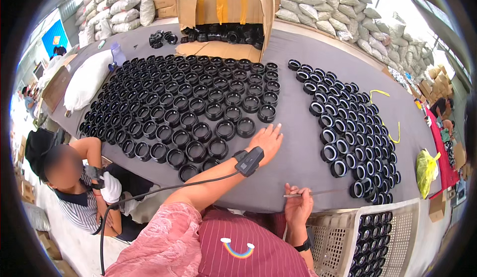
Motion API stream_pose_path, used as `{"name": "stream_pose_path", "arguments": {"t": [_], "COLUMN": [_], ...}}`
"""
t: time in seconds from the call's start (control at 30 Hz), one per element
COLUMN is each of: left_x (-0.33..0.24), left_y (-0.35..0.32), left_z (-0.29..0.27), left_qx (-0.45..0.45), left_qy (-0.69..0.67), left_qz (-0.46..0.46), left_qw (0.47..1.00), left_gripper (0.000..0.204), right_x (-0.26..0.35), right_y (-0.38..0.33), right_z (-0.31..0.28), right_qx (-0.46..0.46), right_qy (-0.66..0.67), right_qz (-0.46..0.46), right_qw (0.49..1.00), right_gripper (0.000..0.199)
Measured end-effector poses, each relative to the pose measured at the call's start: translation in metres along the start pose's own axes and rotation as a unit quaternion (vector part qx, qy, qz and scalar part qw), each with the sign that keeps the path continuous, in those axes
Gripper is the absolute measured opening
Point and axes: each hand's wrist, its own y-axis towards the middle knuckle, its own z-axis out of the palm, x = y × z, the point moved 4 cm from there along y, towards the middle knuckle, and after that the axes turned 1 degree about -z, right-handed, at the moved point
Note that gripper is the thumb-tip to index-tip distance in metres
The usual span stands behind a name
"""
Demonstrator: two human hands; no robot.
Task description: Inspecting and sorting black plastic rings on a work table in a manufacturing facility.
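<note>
My left hand (267, 142) reaches over the grey table with its fingers stretched out, nothing in them. Just beyond its fingertips is the near right corner of a big group of glossy black rings (245, 127) laid out in rows. My right hand (298, 205) is close to the table's near edge, its fingers closed around a thin rod (292, 195). The slim far part of the rod points right, toward a second group of black rings (339, 168), which show pale inner rims. What the rod is for cannot be made out.
An open cardboard box (223, 3) of black parts stands at the far side. A plastic crate (392, 242) with more rings is at the lower right, near a yellow bag (426, 172). A white sack (88, 78) lies left; a person (82, 187) sits below it.
</note>
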Motion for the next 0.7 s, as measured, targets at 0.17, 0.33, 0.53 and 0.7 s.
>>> {"name": "stream_pose_path", "arguments": {"t": [0.17,0.33,0.53,0.7], "left_x": [0.013,0.019,0.002,0.029], "left_y": [0.009,0.026,-0.021,-0.023], "left_z": [0.001,0.0,-0.041,-0.033], "left_qx": [-0.142,-0.165,-0.204,-0.059], "left_qy": [0.066,0.062,0.114,0.073], "left_qz": [-0.039,-0.054,-0.146,-0.173], "left_qw": [0.987,0.983,0.961,0.98], "left_gripper": [0.053,0.055,0.053,0.048], "right_x": [0.0,0.0,0.002,-0.001], "right_y": [-0.005,-0.003,-0.004,0.0], "right_z": [0.001,0.006,-0.002,-0.001], "right_qx": [0.045,0.065,0.063,0.077], "right_qy": [-0.014,-0.016,0.024,0.029], "right_qz": [0.022,0.023,0.033,0.044], "right_qw": [0.999,0.997,0.997,0.996], "right_gripper": [0.023,0.023,0.021,0.02]}}
